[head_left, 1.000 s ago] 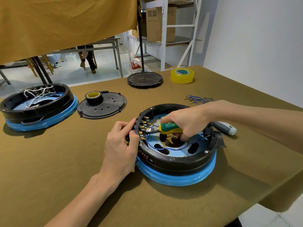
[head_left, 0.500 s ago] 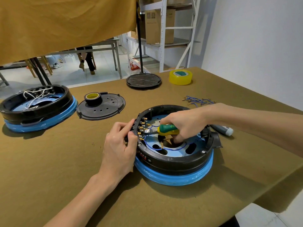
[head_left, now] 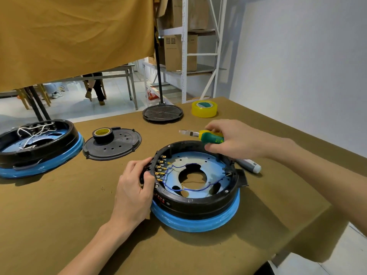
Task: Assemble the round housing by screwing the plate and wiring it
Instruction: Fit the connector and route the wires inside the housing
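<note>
Round housing (head_left: pixel 195 203) sat right of frame centre on the olive-covered table (head_left: pixel 49 215): black ring on a blue base, pale blue plate (head_left: pixel 210 165) inside with a large central cutout. Blue wires (head_left: pixel 172 171) looped across the plate from a row of brass terminals (head_left: pixel 159 167) on the ring's left inner wall. Left hand (head_left: pixel 133 187) gripped the housing's left rim beside those terminals, fingers curled over the edge. Right hand (head_left: pixel 230 139) held above the housing's far rim, clear of the plate, fingers wrapped round the green-and-yellow handle of a screwdriver (head_left: pixel 206 135); shaft pointed toward frame left, roughly level, tip blurred. White pen-like tool (head_left: pixel 250 165) lay on the table just right of the housing, partly under the right forearm. At left edge of frame, a second housing (head_left: pixel 37 149) of the same kind, white wires bundled inside. Between the two, a black round cover (head_left: pixel 117 145) with holes, flat on the table, a black tape roll (head_left: pixel 103 134) with yellow core resting on it. Upper centre: black disc base (head_left: pixel 162 114) of a stand with its pole rising; yellow tape roll (head_left: pixel 204 109) just to its right. Ochre cloth (head_left: pixel 75 36) hung across the upper left; white shelving (head_left: pixel 184 50) with cartons behind.
</note>
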`<state>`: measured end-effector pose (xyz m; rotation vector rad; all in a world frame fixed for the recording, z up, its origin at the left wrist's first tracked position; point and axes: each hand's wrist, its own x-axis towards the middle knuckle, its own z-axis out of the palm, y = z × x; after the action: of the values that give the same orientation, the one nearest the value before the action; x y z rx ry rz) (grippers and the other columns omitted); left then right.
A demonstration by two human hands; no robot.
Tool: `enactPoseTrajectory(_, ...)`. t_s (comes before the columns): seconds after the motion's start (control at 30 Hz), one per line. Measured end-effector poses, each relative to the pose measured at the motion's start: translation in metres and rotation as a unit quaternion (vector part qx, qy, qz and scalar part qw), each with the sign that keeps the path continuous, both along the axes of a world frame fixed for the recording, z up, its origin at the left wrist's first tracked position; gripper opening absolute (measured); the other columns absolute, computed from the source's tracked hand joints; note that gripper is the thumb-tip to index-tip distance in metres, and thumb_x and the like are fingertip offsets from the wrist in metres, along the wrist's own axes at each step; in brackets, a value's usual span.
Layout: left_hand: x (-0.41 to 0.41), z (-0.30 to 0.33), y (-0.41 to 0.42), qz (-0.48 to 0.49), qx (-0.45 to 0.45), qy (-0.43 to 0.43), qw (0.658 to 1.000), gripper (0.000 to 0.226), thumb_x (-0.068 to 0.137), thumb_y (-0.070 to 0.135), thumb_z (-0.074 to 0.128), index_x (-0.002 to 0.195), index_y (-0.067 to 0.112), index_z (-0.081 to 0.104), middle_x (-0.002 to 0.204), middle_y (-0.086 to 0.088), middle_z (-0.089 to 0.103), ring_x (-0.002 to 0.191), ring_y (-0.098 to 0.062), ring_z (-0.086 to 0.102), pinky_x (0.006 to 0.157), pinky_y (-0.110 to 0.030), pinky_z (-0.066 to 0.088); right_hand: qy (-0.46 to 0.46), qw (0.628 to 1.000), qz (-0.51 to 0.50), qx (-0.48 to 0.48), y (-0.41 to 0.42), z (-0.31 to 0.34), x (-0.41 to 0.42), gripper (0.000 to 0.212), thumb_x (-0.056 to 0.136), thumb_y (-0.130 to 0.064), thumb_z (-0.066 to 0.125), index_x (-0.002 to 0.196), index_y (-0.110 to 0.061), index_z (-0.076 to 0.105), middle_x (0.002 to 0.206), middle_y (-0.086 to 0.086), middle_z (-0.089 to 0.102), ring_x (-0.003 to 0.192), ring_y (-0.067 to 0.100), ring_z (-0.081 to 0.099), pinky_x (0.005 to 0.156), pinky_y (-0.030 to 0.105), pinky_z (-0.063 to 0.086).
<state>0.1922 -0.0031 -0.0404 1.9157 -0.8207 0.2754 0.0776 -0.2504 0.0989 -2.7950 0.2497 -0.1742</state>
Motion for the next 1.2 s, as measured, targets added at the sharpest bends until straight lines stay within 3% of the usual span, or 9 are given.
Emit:
enactPoseTrajectory(0.13, -0.002, 0.001, -0.001, -0.007, -0.008, 0.002, 1.0, 0.061, 0.096, 0.05, 0.031, 0.141, 0.017, 0.056, 0.122, 0.009, 0.057, 0.114, -0.001, 0.055, 0.093, -0.029, 0.049, -0.062, 0.978, -0.199, -0.016, -0.036, -0.03, 0.011, 0.047, 0.096, -0.053, 0.06, 0.079, -0.01, 0.054, 0.074, 0.007, 0.056, 0.063, 0.022, 0.05, 0.054, 0.034, 0.033)
enactPoseTrajectory(0.37, -0.004, 0.003, -0.001, -0.014, -0.008, -0.004, 1.0, 0.057, 0.098, 0.039, 0.035, 0.145, 0.014, 0.053, 0.136, 0.011, 0.055, 0.122, 0.009, 0.05, 0.103, -0.016, 0.038, 0.031, 0.934, -0.355, -0.014, -0.094, -0.078, 0.012, 0.041, 0.091, -0.054, 0.061, 0.081, -0.017, 0.048, 0.115, 0.017, 0.064, 0.109, 0.037, 0.06, 0.094, 0.044, 0.047)
enactPoseTrajectory(0.5, -0.002, 0.002, -0.001, -0.026, -0.008, 0.0, 1.0, 0.053, 0.099, 0.034, 0.037, 0.145, 0.016, 0.053, 0.134, 0.013, 0.056, 0.121, 0.023, 0.044, 0.094, 0.002, 0.034, 0.066, 0.932, -0.355, 0.029, -0.11, -0.089, 0.017, 0.046, 0.087, -0.055, 0.07, 0.078, -0.016, 0.047, 0.109, 0.014, 0.065, 0.105, 0.036, 0.06, 0.088, 0.041, 0.045)
enactPoseTrajectory(0.6, -0.001, 0.001, -0.001, -0.029, -0.008, 0.003, 1.0, 0.053, 0.099, 0.036, 0.036, 0.146, 0.018, 0.052, 0.134, 0.015, 0.056, 0.121, 0.022, 0.044, 0.095, -0.001, 0.037, 0.039, 0.94, -0.331, 0.07, -0.107, -0.082, 0.024, 0.045, 0.089, -0.053, 0.07, 0.077, -0.015, 0.049, 0.094, 0.012, 0.056, 0.088, 0.03, 0.054, 0.078, 0.037, 0.041)
enactPoseTrajectory(0.7, 0.0, 0.0, -0.001, -0.034, -0.007, 0.006, 0.999, 0.054, 0.099, 0.038, 0.034, 0.146, 0.019, 0.051, 0.133, 0.014, 0.056, 0.12, 0.018, 0.046, 0.098, -0.011, 0.04, -0.129, 0.959, -0.247, 0.051, -0.08, -0.071, 0.034, 0.019, 0.096, -0.032, 0.065, 0.101, -0.014, 0.066, 0.1, 0.006, 0.066, 0.092, 0.022, 0.062, 0.084, 0.037, 0.052)
enactPoseTrajectory(0.8, 0.0, 0.0, -0.002, -0.04, -0.01, 0.007, 0.999, 0.053, 0.099, 0.038, 0.034, 0.146, 0.019, 0.051, 0.133, 0.014, 0.057, 0.12, 0.017, 0.048, 0.097, -0.011, 0.04, -0.228, 0.967, -0.076, 0.078, -0.022, -0.057, 0.041, 0.005, 0.097, -0.021, 0.065, 0.094, -0.024, 0.069, 0.087, -0.012, 0.067, 0.079, -0.001, 0.06, 0.072, 0.015, 0.045)
enactPoseTrajectory(0.97, 0.0, 0.0, 0.0, -0.046, -0.013, 0.002, 0.999, 0.052, 0.099, 0.042, 0.033, 0.143, 0.023, 0.052, 0.126, 0.022, 0.057, 0.12, 0.012, 0.05, 0.094, -0.005, 0.04, -0.081, 0.988, 0.115, 0.062, 0.049, -0.062, 0.055, 0.014, 0.096, -0.032, 0.067, 0.098, -0.021, 0.076, 0.079, -0.01, 0.068, 0.073, 0.006, 0.062, 0.067, 0.024, 0.051)
enactPoseTrajectory(1.1, 0.001, 0.0, 0.001, -0.056, -0.024, 0.001, 0.998, 0.047, 0.098, 0.046, 0.033, 0.14, 0.031, 0.05, 0.123, 0.031, 0.054, 0.119, 0.011, 0.052, 0.093, -0.002, 0.039, -0.029, 0.996, 0.088, 0.01, 0.06, -0.076, 0.064, 0.027, 0.097, -0.043, 0.065, 0.104, -0.021, 0.078, 0.065, -0.018, 0.056, 0.06, -0.002, 0.053, 0.055, 0.02, 0.037)
enactPoseTrajectory(1.2, 0.003, -0.001, 0.0, -0.054, -0.022, 0.003, 0.998, 0.048, 0.098, 0.047, 0.032, 0.14, 0.032, 0.05, 0.123, 0.025, 0.057, 0.12, 0.008, 0.053, 0.094, -0.007, 0.042, -0.009, 0.995, 0.065, 0.07, 0.056, -0.079, 0.07, 0.024, 0.097, -0.039, 0.065, 0.102, -0.02, 0.079, 0.067, -0.017, 0.06, 0.061, -0.001, 0.056, 0.055, 0.018, 0.038)
